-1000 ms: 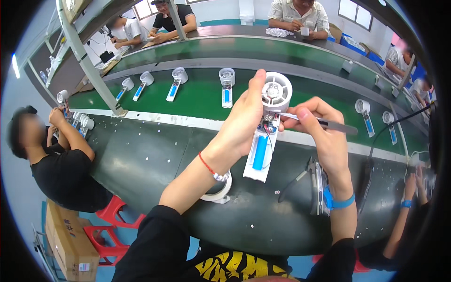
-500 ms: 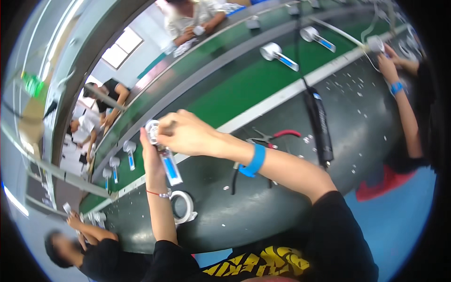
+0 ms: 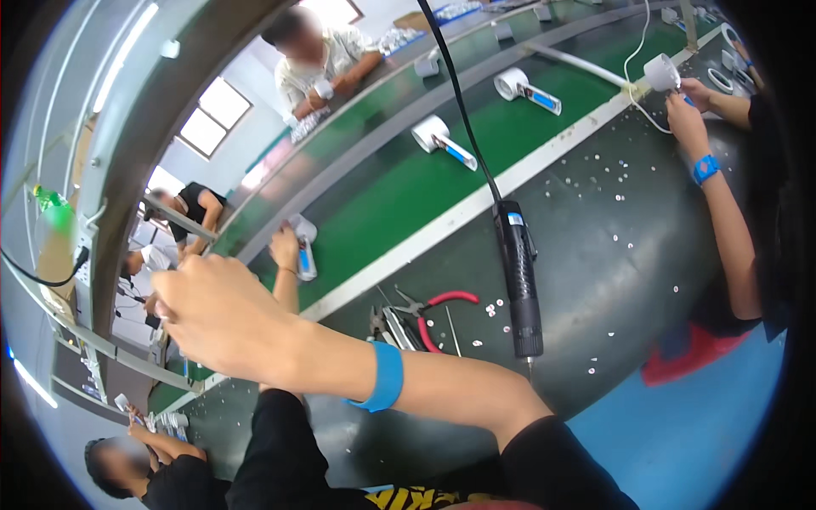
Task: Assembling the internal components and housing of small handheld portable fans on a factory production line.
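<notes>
A white round-headed housing with a blue strip along its handle [image 3: 306,262] is over the green conveyor belt, at its near side. My left hand [image 3: 285,248] reaches out to it, fingers closed on the left edge of its head. My right hand [image 3: 229,319] is raised in the foreground, crossing in front of my left arm. Its fingers are curled in, and whatever they hold is hidden. Right of my hands, red-handled pliers [image 3: 438,316] lie on the dark worktop next to a silver-jawed hand tool [image 3: 396,327].
A black electric screwdriver [image 3: 517,280] hangs on its cable over the worktop [image 3: 595,255], among scattered small white bits. More housings [image 3: 442,140] lie on the green belt [image 3: 382,217]. A co-worker's hands [image 3: 687,110] hold a housing at the right; other people sit beyond the belt and at the left.
My left hand has carried the housing forward to the belt. My right hand has left it and moved left and nearer. The view has shifted, and my right forearm covers where a white ring lay.
</notes>
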The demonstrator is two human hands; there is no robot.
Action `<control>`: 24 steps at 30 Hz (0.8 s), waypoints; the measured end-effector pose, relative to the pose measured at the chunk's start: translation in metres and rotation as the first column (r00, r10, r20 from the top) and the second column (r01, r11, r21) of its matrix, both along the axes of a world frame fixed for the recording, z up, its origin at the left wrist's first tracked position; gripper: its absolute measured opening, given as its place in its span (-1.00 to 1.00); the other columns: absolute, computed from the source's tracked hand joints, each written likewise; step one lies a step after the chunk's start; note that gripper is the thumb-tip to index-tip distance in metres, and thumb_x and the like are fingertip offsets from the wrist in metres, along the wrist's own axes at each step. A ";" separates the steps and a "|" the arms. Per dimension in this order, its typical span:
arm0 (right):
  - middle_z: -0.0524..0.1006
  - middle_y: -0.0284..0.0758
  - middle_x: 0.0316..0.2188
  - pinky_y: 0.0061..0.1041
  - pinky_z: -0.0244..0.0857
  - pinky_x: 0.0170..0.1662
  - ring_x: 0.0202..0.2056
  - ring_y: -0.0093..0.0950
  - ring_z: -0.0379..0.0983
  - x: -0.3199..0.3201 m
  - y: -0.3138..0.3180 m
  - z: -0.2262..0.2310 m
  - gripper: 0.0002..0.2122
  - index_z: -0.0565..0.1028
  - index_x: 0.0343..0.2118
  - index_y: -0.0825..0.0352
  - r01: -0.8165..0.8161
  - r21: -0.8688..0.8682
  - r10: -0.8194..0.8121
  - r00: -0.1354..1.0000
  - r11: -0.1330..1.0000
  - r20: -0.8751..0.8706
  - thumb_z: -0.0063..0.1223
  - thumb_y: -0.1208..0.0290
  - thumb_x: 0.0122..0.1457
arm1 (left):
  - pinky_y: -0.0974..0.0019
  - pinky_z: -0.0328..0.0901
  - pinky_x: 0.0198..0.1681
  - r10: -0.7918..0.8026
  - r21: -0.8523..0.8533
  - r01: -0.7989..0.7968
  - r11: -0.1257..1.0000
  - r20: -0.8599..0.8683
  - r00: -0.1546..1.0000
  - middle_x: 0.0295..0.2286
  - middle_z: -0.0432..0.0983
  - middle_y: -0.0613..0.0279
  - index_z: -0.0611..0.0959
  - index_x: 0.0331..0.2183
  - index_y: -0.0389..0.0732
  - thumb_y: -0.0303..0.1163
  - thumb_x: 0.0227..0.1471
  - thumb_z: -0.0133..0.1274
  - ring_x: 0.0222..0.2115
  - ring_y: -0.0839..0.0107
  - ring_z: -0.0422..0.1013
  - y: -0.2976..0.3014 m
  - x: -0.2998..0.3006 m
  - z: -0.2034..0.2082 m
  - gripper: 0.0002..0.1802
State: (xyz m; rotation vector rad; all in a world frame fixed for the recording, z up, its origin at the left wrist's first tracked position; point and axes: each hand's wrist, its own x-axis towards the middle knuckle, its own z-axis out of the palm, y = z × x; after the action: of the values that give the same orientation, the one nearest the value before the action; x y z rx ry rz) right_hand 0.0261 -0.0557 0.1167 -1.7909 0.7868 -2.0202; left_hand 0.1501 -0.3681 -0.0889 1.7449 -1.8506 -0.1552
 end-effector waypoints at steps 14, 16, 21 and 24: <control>0.42 -0.07 -0.73 -0.24 0.32 -0.50 -0.60 -0.06 0.44 0.025 0.036 0.059 -0.90 0.38 -0.57 0.47 -0.202 -0.130 0.211 0.975 0.971 0.062 0.03 0.56 -0.02 | 0.14 0.29 -0.01 -0.672 0.084 0.776 0.625 -0.448 0.590 -0.11 0.44 -0.08 0.29 0.04 -0.41 0.04 -0.28 0.35 -0.09 0.10 0.40 -0.016 -0.211 0.064 0.01; 0.43 -0.09 -0.72 -0.24 0.31 -0.50 -0.59 -0.07 0.44 0.015 0.031 0.053 -0.90 0.39 -0.56 0.45 -0.152 -0.095 0.158 0.986 0.984 0.054 0.00 0.55 0.01 | 0.18 0.36 -0.09 -0.664 0.061 0.779 0.624 -0.484 0.569 -0.15 0.46 -0.02 0.32 0.03 -0.37 -0.09 -0.27 0.39 -0.16 0.18 0.45 0.009 -0.223 0.059 -0.07; 0.50 -0.15 -0.68 -0.36 0.35 -0.46 -0.60 -0.20 0.49 0.000 0.018 0.048 -0.89 0.46 -0.48 0.40 0.004 -0.030 -0.003 0.999 1.000 0.042 0.05 0.45 0.07 | 0.07 0.44 -0.14 -0.598 -0.281 0.715 0.640 -0.766 0.234 -0.21 0.43 0.12 0.25 -0.04 -0.24 -0.42 -0.08 0.24 -0.22 0.22 0.47 0.104 -0.173 0.131 -0.37; 0.54 -0.11 -0.61 -0.23 0.40 -0.36 -0.49 -0.12 0.52 0.008 -0.005 0.042 -0.89 0.51 -0.53 0.36 -0.032 -0.057 0.035 0.998 0.998 0.056 0.05 0.44 0.02 | 0.07 0.43 -0.11 -0.540 -0.360 0.717 0.596 -0.841 0.026 -0.17 0.41 0.09 0.33 -0.08 -0.19 -0.44 -0.02 0.17 -0.16 0.14 0.44 0.151 -0.081 0.182 -0.53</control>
State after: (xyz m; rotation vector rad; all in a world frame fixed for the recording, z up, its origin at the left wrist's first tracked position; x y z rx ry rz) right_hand 0.0337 -0.0611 0.1591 -1.7554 0.6852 -2.0815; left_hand 0.0691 -0.2168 0.0936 0.3664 -1.4992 -1.4032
